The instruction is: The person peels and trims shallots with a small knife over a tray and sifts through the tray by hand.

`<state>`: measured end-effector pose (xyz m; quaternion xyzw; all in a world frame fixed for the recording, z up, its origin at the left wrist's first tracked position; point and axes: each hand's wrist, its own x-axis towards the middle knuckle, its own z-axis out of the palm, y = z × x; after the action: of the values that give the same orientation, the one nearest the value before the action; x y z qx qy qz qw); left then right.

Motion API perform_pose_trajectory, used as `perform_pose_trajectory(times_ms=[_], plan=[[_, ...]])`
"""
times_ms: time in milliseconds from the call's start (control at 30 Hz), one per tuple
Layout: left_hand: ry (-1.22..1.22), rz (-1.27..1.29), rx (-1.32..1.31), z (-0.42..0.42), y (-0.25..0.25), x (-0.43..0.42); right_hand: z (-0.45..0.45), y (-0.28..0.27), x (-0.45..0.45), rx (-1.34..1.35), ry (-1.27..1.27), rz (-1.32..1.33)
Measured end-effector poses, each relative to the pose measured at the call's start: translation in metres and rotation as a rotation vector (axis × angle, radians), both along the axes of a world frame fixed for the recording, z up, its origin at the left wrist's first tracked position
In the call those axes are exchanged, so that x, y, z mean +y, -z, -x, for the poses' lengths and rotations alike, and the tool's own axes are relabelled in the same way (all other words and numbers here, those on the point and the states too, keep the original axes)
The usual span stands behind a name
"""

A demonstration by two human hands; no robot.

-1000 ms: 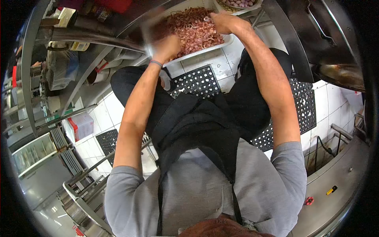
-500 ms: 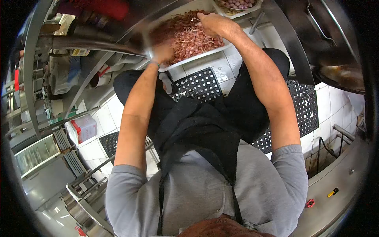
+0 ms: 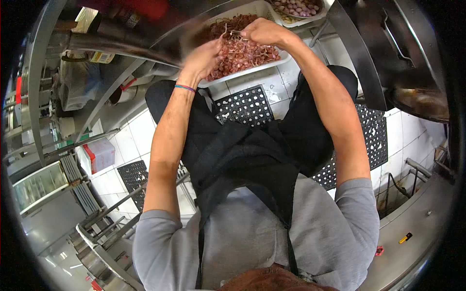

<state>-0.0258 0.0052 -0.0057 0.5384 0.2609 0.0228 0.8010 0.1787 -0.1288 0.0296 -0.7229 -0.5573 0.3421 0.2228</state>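
Note:
A white plastic tray (image 3: 252, 71) holds a heap of small reddish-purple shallots (image 3: 242, 54) with dry, stringy stalks. My right hand (image 3: 270, 33) is over the far right part of the heap, its thumb and fingers pinched on pale shallot stalks (image 3: 236, 33). Close to it, on the left side of the heap, is my left hand (image 3: 204, 58), with a coloured band on the wrist. Its fingers are drawn together at the shallots and slightly blurred; what they hold is hidden.
Beyond the tray, a bowl of shallots (image 3: 297, 7) rests on another white tray. Black perforated mats (image 3: 245, 104) lie on the white tiled floor. Metal shelving (image 3: 109, 48) rises on the left; a dark metal unit (image 3: 369, 53) is at the right.
My left hand has lifted from the near left of the heap and moved toward my right hand. The right hand has shifted slightly down and stays pinched.

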Motion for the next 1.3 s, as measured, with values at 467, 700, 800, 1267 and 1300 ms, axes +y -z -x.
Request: perform_pose_trajectory(times_ms=[467,700,800,1267,1300], plan=[[-0.151,-0.201,-0.004,-0.001,-0.004,-0.005,0.048,0.017,0.004,0.933,0.218,-0.152],[-0.166,-0.428,-0.117,-0.009,0.004,-0.001,0.064,0.015,0.015,0.761,0.317,-0.304],[-0.182,-0.613,-0.148,-0.013,0.006,0.0,0.065,0.011,0.013,0.698,0.344,-0.31],[-0.158,-0.516,-0.203,-0.005,-0.023,-0.004,0.057,0.003,0.004,0.834,0.295,-0.35],[-0.135,-0.395,-0.221,-0.004,-0.025,-0.002,0.056,0.005,0.004,0.832,0.284,-0.347]])
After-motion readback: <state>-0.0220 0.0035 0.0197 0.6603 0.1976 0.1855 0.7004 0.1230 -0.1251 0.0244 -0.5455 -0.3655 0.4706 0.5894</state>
